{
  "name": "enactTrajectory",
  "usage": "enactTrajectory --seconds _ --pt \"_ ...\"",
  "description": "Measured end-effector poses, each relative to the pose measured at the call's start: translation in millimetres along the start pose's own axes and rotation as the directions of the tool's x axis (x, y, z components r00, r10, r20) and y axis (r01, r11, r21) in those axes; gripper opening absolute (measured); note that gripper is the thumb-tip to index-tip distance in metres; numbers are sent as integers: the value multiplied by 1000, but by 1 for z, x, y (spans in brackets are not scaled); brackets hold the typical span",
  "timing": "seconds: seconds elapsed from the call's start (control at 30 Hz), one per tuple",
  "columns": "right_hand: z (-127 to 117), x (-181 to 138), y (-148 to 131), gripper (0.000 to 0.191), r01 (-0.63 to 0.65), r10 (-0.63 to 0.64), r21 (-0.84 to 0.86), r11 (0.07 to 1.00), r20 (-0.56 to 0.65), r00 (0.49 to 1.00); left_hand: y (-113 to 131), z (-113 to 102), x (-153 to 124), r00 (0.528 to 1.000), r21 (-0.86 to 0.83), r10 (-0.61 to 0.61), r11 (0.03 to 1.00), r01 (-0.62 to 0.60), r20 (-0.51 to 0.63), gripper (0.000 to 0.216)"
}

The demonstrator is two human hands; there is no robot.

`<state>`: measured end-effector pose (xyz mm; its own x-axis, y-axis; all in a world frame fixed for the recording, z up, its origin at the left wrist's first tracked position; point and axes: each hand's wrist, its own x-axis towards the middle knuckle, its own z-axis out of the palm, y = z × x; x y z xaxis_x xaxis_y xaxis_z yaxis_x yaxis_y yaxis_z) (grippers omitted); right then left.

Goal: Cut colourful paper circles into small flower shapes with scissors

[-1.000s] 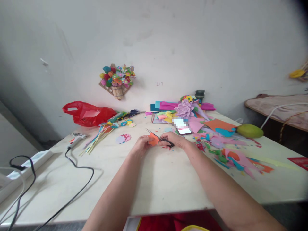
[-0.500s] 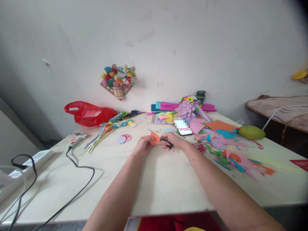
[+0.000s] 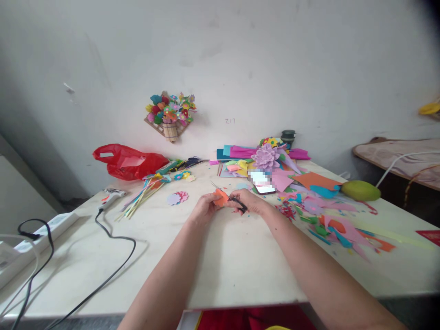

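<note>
My left hand (image 3: pixel 203 208) pinches a small orange paper piece (image 3: pixel 220 197) above the pale table (image 3: pixel 220 256). My right hand (image 3: pixel 250 200) is closed round black-handled scissors (image 3: pixel 231 197), whose blades reach up and left across the orange piece. Both hands meet near the table's middle. A pink and lilac paper flower (image 3: pixel 177 198) lies just left of my left hand.
A phone (image 3: pixel 263 187) and a heap of coloured paper scraps (image 3: pixel 326 215) lie to the right, with a green mango (image 3: pixel 360 189) beyond. A glue gun (image 3: pixel 110 197) with a black cable, coloured sticks (image 3: pixel 142 195) and a red bag (image 3: pixel 129 161) are at left. A flower craft (image 3: pixel 170 114) hangs on the wall.
The hands, scissors and orange piece stay together in nearly the same place; the view has shifted slightly. Nothing was picked up or let go.
</note>
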<state>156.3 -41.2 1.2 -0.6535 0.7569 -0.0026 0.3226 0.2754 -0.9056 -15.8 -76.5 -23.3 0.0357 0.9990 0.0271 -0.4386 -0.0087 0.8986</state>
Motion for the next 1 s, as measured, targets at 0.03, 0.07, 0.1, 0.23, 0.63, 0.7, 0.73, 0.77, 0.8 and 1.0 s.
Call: enactTrajectory --seconds 0.03,0.07,0.1,0.23,0.63,0.7,0.73,0.77,0.8,1.0 --pt "0 -1 -2 30 -10 10 0 1000 -4 1000 1 0 0 1000 -10 -2 1000 1 -7 13" --pt "0 -3 -5 29 -21 21 -1 1000 -9 1000 1 0 -1 1000 -22 -3 1000 3 -14 12" --pt "0 -4 -8 29 -32 32 -3 999 -15 999 2 1 -1 1000 -33 -6 999 6 -19 10" --pt "1 -7 -14 28 -58 58 19 998 -30 998 3 1 -2 1000 -49 -12 999 11 -19 7" --pt "-4 -3 -8 33 -40 38 -68 997 -30 999 1 -4 1 999 -31 -24 999 24 23 14" --pt "-6 -3 -7 34 -43 37 -112 993 -49 998 1 -5 1 998 -23 -23 999 24 50 13" --pt "-7 -2 -6 34 -47 38 -134 990 -69 997 1 -5 1 998 -16 -22 1000 23 67 13" --pt "-9 -2 -5 35 -57 43 -155 986 -96 994 2 -5 0 997 -8 -19 1000 20 80 13" --pt "-10 -1 -3 35 -74 52 -175 982 -128 990 2 -5 0 996 1 -16 1000 16 87 13" --pt "-18 1 3 37 -170 135 -168 971 -204 970 6 -1 -5 997 82 -36 996 30 74 12"
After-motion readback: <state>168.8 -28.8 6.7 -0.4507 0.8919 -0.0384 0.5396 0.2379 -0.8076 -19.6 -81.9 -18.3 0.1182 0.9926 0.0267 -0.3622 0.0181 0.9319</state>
